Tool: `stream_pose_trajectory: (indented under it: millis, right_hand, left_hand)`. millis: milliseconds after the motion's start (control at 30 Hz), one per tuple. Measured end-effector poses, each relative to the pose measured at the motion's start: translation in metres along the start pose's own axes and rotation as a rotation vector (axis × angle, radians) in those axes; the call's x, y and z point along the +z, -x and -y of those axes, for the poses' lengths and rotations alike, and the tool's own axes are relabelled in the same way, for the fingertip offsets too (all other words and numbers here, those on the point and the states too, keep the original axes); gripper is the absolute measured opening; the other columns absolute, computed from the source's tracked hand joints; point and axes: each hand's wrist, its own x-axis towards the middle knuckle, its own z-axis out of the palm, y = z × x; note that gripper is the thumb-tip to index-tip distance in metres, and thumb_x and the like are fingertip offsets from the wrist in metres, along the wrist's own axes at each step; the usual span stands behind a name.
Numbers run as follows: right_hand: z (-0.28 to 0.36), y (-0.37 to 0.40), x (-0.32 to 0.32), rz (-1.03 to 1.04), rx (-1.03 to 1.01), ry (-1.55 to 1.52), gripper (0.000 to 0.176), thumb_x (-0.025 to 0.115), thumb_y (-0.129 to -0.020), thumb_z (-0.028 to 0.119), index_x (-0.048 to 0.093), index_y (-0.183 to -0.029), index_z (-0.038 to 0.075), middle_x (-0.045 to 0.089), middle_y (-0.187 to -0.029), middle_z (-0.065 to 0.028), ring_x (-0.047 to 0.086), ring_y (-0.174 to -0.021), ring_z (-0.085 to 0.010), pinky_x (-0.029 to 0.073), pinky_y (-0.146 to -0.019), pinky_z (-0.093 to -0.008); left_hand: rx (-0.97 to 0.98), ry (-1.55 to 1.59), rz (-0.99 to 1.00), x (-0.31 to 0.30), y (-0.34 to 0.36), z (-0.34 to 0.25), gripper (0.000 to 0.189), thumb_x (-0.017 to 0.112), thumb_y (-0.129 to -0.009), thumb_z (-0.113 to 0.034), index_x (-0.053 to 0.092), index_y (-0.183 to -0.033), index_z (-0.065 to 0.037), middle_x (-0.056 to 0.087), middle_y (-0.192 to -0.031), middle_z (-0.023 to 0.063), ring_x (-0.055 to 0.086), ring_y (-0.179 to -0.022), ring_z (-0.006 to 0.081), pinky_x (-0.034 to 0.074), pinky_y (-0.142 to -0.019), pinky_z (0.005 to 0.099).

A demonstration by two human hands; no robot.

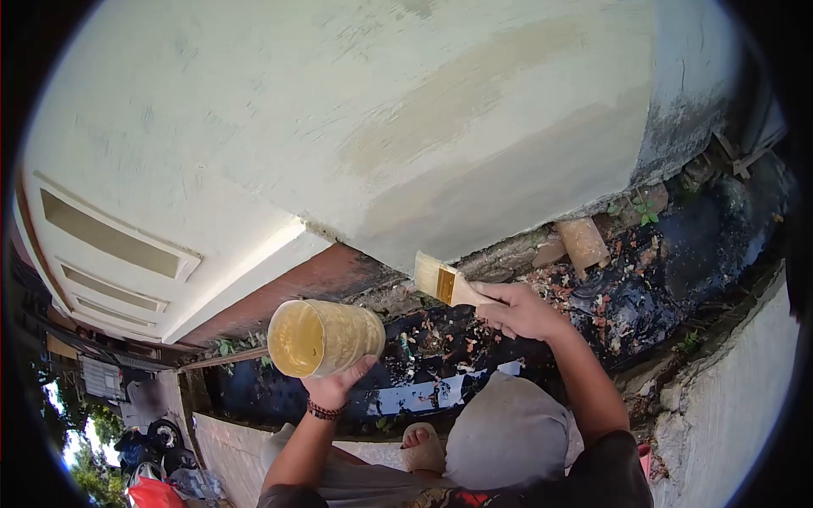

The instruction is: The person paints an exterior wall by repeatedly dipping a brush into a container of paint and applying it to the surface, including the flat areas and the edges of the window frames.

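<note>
My left hand (336,385) grips a tub (349,334) from below, its open mouth tilted toward me. Streaks of pale yellow paint coat the tub's inside and outer wall. In my right hand (527,311) is a flat paintbrush (447,282), fingers wrapped round its wooden handle. Its light bristles point up and left, close to the lower edge of a pale wall (279,110). Damp-looking darker patches (474,85) run across that wall. The brush and tub are apart from each other.
Below the wall runs a ditch (423,347) with dark water and fallen leaves. A pipe end (583,243) juts out over it. My sandalled foot (422,450) is at the ditch's near side. A concrete ledge (728,398) lies right; a motorcycle (161,440) stands far left.
</note>
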Motion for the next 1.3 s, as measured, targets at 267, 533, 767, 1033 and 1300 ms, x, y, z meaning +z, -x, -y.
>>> stream_pose_trajectory:
  millis: [267,533,767,1033,1300]
  right_hand:
    - [0.192,0.001,0.032,0.283,-0.129,-0.005,0.031,0.055,-0.091,0.009,0.055,-0.121,0.001,0.056,-0.076,-0.0044,0.049,-0.055,-0.0083,0.043,-0.047,-0.0244]
    - [0.256,-0.030,0.096,0.901,-0.221,-0.327,0.048,0.066,-0.087,0.017,0.051,-0.127,-0.006,0.055,-0.092,-0.0037,0.054,-0.077,-0.0103,0.046,-0.066,-0.0242]
    - [0.279,-0.040,0.145,1.070,-0.462,-0.231,0.106,0.098,-0.051,0.033,0.046,-0.135,-0.003,0.051,-0.092,0.0003,0.049,-0.080,-0.0085,0.043,-0.070,-0.0222]
    - [0.249,-0.013,0.175,0.273,-0.615,-0.185,0.030,0.070,-0.089,0.017,0.059,-0.108,-0.004,0.060,-0.069,-0.0043,0.056,-0.055,-0.0086,0.041,-0.045,-0.0216]
    - [0.241,-0.051,0.163,0.070,-0.669,-0.237,0.035,0.052,-0.096,0.023,0.056,-0.116,-0.006,0.060,-0.072,-0.0096,0.064,-0.067,-0.0178,0.051,-0.048,-0.0274]
  left_hand:
    - [0.057,0.164,-0.379,-0.052,-0.032,-0.044,0.060,0.086,-0.061,-0.013,0.059,-0.112,0.004,0.066,-0.109,0.0113,0.063,-0.097,0.0241,0.050,-0.090,0.0364]
    - [0.108,0.299,-0.704,-0.126,-0.030,-0.026,0.062,0.084,-0.060,0.001,0.056,-0.115,0.004,0.066,-0.108,0.0105,0.064,-0.097,0.0215,0.052,-0.088,0.0353]
    - [0.038,0.493,-0.932,-0.138,-0.031,-0.004,0.065,0.080,-0.058,0.004,0.055,-0.118,0.001,0.065,-0.107,0.0086,0.064,-0.096,0.0211,0.051,-0.088,0.0347]
    - [0.021,0.526,-0.740,-0.131,-0.025,0.001,0.077,0.091,-0.053,-0.001,0.051,-0.119,-0.001,0.065,-0.111,0.0099,0.065,-0.100,0.0215,0.054,-0.089,0.0360]
    - [0.086,0.375,-0.681,-0.134,-0.025,-0.002,0.085,0.094,-0.052,-0.006,0.048,-0.124,-0.002,0.062,-0.120,0.0097,0.062,-0.109,0.0212,0.051,-0.095,0.0363]
